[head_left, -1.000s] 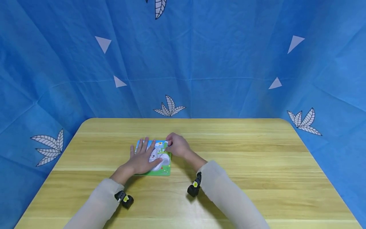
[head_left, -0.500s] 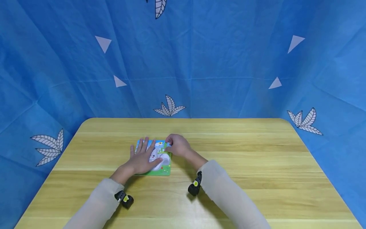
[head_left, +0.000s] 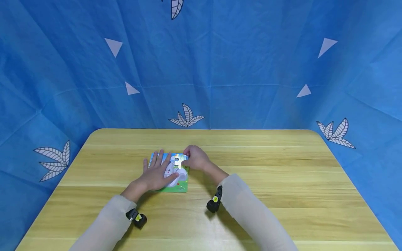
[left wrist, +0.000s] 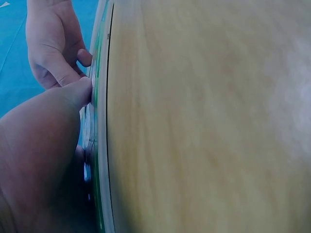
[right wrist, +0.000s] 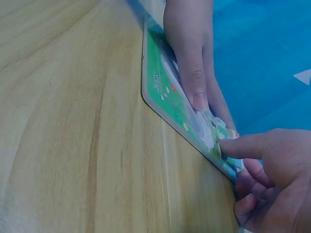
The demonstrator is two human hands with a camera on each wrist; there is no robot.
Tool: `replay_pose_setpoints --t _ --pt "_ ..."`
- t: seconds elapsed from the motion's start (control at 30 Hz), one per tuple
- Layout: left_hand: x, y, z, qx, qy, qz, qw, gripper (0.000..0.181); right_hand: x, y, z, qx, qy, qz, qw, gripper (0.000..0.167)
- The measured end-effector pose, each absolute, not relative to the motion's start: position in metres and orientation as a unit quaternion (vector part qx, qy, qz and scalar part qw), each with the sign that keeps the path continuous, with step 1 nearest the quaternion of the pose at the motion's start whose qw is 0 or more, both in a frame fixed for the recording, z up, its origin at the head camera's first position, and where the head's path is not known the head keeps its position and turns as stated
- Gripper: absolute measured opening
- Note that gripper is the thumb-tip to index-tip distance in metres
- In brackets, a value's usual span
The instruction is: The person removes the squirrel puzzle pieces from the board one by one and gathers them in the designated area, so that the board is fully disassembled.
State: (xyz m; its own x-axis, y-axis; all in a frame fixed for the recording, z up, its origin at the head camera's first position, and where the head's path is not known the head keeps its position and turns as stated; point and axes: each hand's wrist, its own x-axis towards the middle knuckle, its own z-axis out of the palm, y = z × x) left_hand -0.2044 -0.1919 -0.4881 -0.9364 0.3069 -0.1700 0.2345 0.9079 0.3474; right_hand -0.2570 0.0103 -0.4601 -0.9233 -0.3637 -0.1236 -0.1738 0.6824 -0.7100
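A picture board (head_left: pixel 181 188) with a white cartoon animal on green and blue lies flat on the table. My left hand (head_left: pixel 154 176) rests on its left half, fingers spread. At the upper right corner my right hand (head_left: pixel 197 159) pinches a jigsaw piece (head_left: pixel 179 161) that catches the light. In the right wrist view that piece (right wrist: pixel 222 135) looks slightly raised from the board (right wrist: pixel 167 99), under the thumb of my right hand (right wrist: pixel 279 170); the left hand (right wrist: pixel 190 58) presses close by. The left wrist view shows the board's edge (left wrist: pixel 103 170) beside my left hand (left wrist: pixel 41 136).
The wooden table (head_left: pixel 267 181) extends around the board on all sides. Behind it and at both sides hangs a blue cloth (head_left: pixel 238 69) with white leaves and triangles. Black wrist cameras sit on both sleeves.
The piece at the upper right has tilted and now shines brightly. My right hand has shifted very slightly; the left hand stays in place on the board.
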Motion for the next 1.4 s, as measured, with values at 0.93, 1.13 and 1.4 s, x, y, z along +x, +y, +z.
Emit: replay_pose_setpoints --t 0.93,1.13,1.4 --pt "-0.201 -0.191 -0.483 0.131 0.97 0.162 0.128 0.094 -0.258 0.017 -0.47 -0.098 0.842 -0.523 0.091 0.012" --pt "-0.205 -0.192 -0.49 0.132 0.97 0.159 0.129 0.093 -0.258 0.028 -0.464 -0.05 0.801 -0.587 0.109 0.015" --pt "-0.206 -0.193 -0.491 0.136 0.97 0.163 0.119 0.093 -0.262 0.064 -0.457 -0.02 0.782 -0.61 0.126 0.017"
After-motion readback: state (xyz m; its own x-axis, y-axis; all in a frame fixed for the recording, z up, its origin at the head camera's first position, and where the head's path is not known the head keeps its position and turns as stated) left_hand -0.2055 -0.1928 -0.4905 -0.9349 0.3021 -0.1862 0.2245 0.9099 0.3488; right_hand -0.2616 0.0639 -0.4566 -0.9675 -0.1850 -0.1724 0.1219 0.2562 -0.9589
